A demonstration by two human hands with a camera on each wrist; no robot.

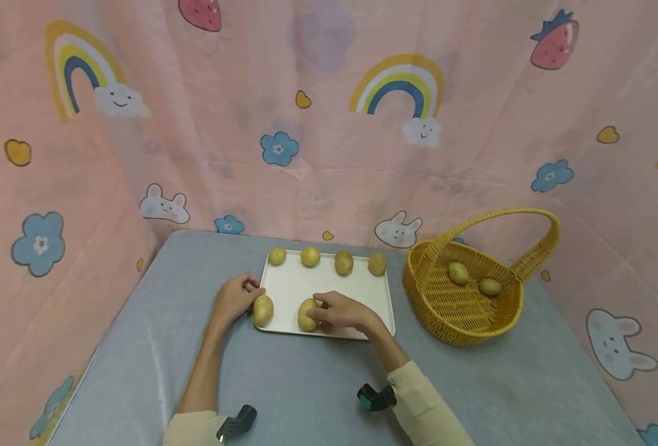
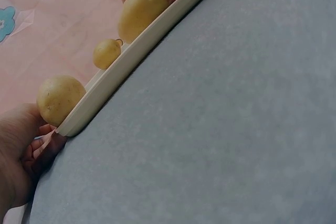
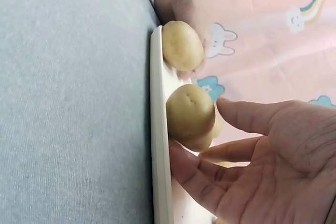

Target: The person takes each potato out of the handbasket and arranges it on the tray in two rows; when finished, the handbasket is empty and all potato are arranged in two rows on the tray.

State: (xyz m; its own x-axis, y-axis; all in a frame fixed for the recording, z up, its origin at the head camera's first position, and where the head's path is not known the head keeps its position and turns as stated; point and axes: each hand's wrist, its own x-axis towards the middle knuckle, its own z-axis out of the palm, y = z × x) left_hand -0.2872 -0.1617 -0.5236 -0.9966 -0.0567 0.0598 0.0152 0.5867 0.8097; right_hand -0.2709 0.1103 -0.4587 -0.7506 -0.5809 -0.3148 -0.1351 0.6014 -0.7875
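A white rectangular tray point(image 1: 329, 282) carries several potatoes, with a row along its far edge. My left hand point(image 1: 236, 298) grips the tray's left rim, beside a potato point(image 1: 263, 310) in the near left corner. In the left wrist view, its thumb passes behind that potato and its fingers curl outside the rim. Around another potato point(image 3: 190, 114) near the front edge, my right hand point(image 3: 273, 161) is spread loosely. Its fingertips touch that potato low down, while a narrow gap shows between thumb and potato in the right wrist view.
A yellow wicker basket point(image 1: 445, 334) with a tall arched handle stands right of the tray, with two potatoes point(image 1: 458, 273) inside. Grey cloth point(image 1: 306, 384) covers the table. A pink patterned curtain point(image 1: 223, 93) hangs behind and at both sides.
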